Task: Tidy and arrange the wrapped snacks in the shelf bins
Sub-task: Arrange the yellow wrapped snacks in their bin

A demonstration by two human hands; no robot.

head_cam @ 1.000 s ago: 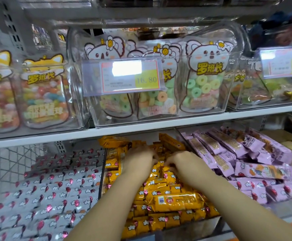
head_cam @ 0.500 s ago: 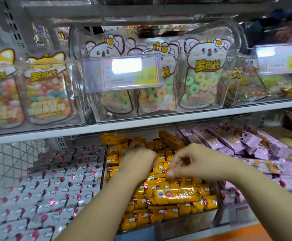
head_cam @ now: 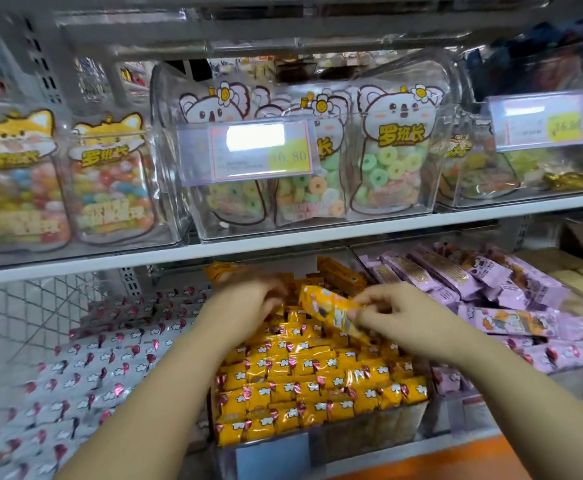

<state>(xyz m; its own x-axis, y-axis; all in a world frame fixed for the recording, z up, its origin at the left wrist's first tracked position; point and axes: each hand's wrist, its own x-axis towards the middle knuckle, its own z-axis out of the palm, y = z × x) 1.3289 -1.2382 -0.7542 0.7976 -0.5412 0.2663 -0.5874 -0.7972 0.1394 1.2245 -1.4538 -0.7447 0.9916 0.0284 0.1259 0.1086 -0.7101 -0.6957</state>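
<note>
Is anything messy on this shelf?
Yes. The purple packs lie heaped at all angles, unlike the neat orange rows. One orange pack is held up crooked, pinched by the right hand.

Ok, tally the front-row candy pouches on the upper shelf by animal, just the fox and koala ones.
Fox pouches: 2
Koala pouches: 3
Total: 5
Pouches in the right-hand bin are too blurred to sort.
</note>
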